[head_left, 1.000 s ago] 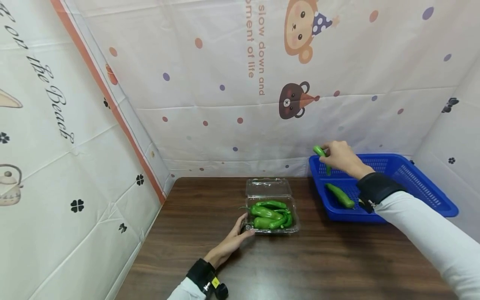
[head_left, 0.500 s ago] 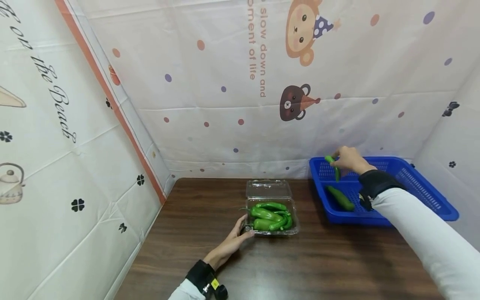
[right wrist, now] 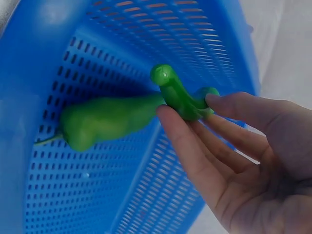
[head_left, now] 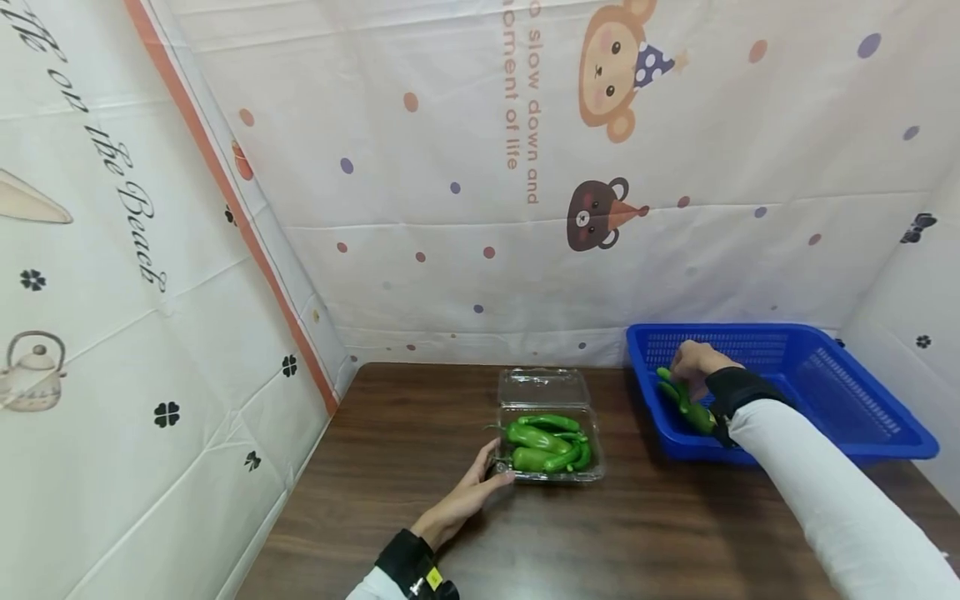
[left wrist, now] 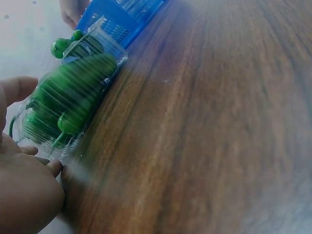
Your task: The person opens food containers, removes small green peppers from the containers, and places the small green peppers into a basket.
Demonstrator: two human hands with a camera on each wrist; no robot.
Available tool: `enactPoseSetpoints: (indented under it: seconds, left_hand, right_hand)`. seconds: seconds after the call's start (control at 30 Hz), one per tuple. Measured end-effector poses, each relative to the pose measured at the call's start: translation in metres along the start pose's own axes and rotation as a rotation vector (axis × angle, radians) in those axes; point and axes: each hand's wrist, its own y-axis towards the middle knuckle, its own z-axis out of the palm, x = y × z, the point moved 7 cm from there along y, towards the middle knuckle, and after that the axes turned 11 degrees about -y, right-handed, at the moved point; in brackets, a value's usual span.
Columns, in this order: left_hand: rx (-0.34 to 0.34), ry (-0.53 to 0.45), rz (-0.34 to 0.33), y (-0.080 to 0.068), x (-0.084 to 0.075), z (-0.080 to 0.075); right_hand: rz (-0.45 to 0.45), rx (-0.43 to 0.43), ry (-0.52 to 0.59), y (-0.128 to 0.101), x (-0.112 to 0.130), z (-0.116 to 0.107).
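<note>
inside blue basket, right hand on pepper

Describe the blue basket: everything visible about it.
The blue basket is a shallow rectangular tray, seemingly plastic, with perforated walls and floor and a solid rim. It sits on the wooden table at the far right, beside the clear box of peppers. Inside lie a long green pepper and a smaller curved pepper pinched by the right hand.
</note>
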Motion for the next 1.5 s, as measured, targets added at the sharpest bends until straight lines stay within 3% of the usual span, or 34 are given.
enactPoseSetpoints:
  seconds: [0.47,0.73,1.1,1.3,1.5]
  left_hand:
    - [0.015,-0.004,0.009,0.002,-0.003,0.009]
    - [0.020,0.001,-0.001,0.002,-0.003,0.009]
    - [0.016,-0.002,-0.010,0.003,-0.002,0.005]
    - [0.008,-0.004,-0.001,0.002,-0.002,0.003]
    - [-0.002,-0.005,0.001,0.000,0.000,-0.001]
  right_hand:
    - [0.097,0.104,-0.049,0.000,-0.009,0.029]
    - [0.166,0.117,0.029,-0.004,-0.008,0.037]
    - [0.073,0.176,-0.008,-0.015,0.003,0.034]
    - [0.003,0.130,-0.098,-0.008,0.000,0.015]
    - [-0.019,0.058,-0.081,-0.007,0.015,-0.006]
